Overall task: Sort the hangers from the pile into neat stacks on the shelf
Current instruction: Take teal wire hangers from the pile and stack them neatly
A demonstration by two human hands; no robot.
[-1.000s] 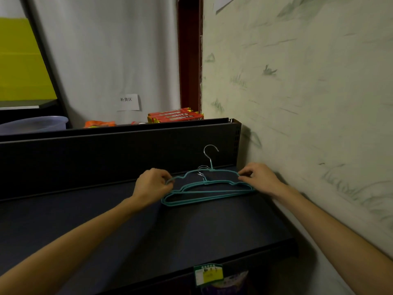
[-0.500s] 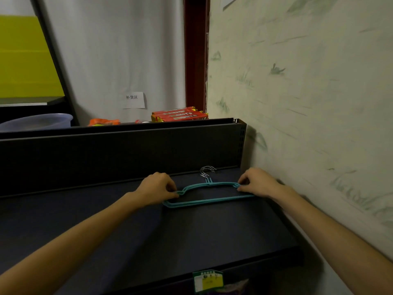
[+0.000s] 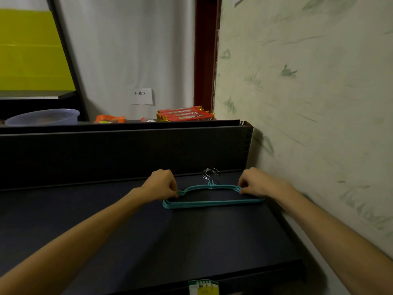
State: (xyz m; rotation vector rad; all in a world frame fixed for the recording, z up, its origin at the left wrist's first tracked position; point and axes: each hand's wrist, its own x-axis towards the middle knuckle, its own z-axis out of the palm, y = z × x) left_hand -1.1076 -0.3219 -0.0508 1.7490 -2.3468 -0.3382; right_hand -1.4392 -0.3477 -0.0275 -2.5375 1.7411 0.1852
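Hangers [image 3: 212,201] now flat on shelf [image 3: 148,241]; L hand [image 3: 161,184] & R hand [image 3: 257,183] fingers curled, pinching ends.

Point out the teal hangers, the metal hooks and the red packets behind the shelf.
teal hangers [image 3: 212,202]: head view, on the bottom bars.
metal hooks [image 3: 207,173]: head view, on the curved wire.
red packets [image 3: 185,116]: head view, on the front packet's face.

- hangers [image 3: 212,202]: teal, silver metal hooks
- shelf [image 3: 148,231]: dark navy-black, plain
- wall [image 3: 308,92]: pale cream with faint green brush marks
- snack packs [image 3: 185,116]: red with gold ends
- basin [image 3: 44,117]: translucent bluish
- panel [image 3: 27,50]: yellow-green
- door frame [image 3: 205,54]: dark red
- curtain [image 3: 127,50]: white-grey
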